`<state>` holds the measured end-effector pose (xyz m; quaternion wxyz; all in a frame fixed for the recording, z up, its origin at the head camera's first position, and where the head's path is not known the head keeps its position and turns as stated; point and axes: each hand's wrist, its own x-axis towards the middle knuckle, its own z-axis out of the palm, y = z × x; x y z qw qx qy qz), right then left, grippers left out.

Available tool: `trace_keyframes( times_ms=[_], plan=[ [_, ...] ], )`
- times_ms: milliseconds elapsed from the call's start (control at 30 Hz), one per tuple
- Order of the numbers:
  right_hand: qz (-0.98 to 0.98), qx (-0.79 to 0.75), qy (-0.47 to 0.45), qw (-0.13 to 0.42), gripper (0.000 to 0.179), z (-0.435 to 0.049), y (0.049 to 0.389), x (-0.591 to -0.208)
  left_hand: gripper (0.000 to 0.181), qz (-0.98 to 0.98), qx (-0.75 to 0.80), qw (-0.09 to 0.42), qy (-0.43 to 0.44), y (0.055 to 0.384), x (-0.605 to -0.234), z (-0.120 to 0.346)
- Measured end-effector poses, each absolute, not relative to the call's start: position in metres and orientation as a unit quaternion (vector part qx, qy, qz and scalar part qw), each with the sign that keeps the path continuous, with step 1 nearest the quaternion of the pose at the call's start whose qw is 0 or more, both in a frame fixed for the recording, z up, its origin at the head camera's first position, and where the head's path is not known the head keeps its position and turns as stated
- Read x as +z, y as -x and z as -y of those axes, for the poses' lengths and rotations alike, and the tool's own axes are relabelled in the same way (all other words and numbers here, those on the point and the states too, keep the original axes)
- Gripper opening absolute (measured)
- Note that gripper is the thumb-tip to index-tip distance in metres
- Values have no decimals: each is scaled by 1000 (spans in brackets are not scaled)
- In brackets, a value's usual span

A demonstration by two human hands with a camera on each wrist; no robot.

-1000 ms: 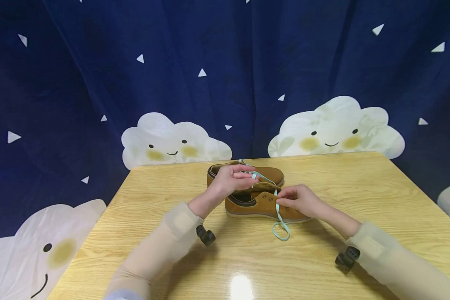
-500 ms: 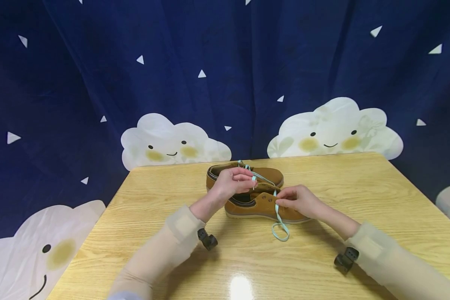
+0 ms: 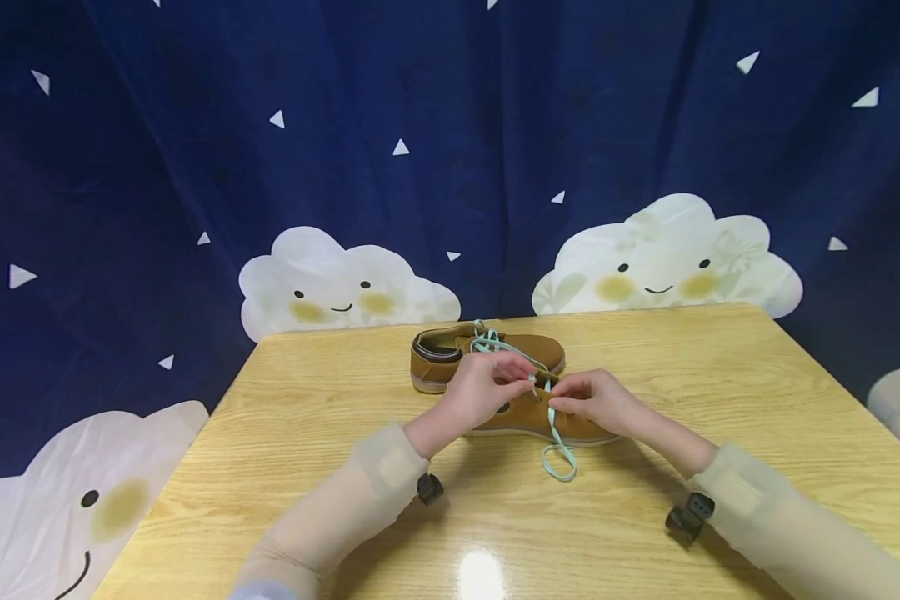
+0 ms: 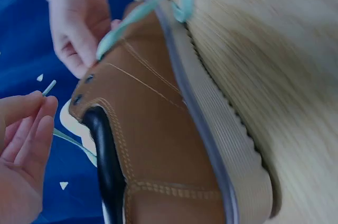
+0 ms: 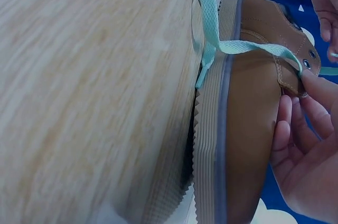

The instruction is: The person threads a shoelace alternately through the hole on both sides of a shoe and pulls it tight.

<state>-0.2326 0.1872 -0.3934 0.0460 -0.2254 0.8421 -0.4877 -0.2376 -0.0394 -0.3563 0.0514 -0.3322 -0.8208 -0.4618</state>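
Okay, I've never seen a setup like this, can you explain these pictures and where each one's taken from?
No machine here: it's a person's bare left hand and right hand, with small cameras on the wrists. The wide picture comes from a camera worn on the head; the close ones come from those wrists. On the table stand a nearer brown shoe and a farther brown shoe, with pale green laces. The left hand pinches a lace tip; the right hand pinches the nearer shoe's edge by its eyelets.

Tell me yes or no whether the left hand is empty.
No, in the left wrist view the left hand pinches a lace tip, whose end pokes out past its grip.
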Motion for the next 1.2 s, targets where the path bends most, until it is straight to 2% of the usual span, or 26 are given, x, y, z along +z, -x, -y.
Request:
trace_keyframes(
  times_ms=[100, 267, 467, 767, 933, 1200],
  plan=[
    [-842, -487, 228, 47, 12, -186, 233, -394, 11, 823, -415, 87, 377, 236, -360, 40],
    [-844, -482, 231, 41, 11, -187, 234, -396, 10, 816, -372, 116, 426, 239, -366, 39],
    [-843, -482, 232, 46, 12, -187, 234, -396, 11, 826, -309, 136, 451, 240, -370, 36],
    [-842, -487, 229, 48, 12, -188, 234, -395, 14, 835, -158, 222, 479, 241, -373, 30],
    [-837, -494, 230, 57, 11, -188, 234, -395, 17, 828, -170, 224, 485, 244, -377, 28],
    [-838, -491, 232, 52, 13, -188, 233, -395, 6, 796, -208, 230, 520, 248, -380, 30]
  ],
)
